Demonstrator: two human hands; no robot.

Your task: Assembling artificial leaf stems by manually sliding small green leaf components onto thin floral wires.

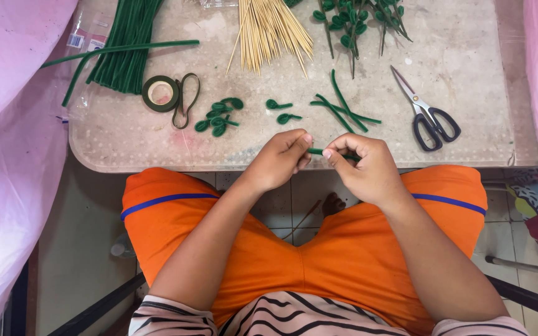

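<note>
Left hand (279,158) and right hand (365,167) each pinch one end of a short green pipe cleaner (316,151) between them, at the table edge (157,163). Risk: grip slips, piece drops onto lap.

Short green pipe cleaner (316,151) (fuzzy, horizontal) pinched at the table's near edge.

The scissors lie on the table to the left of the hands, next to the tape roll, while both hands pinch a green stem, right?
Not quite. In the head view the scissors lie to the right of the hands; the tape roll is on the left. Both the left hand and right hand pinch the green stem.
</note>
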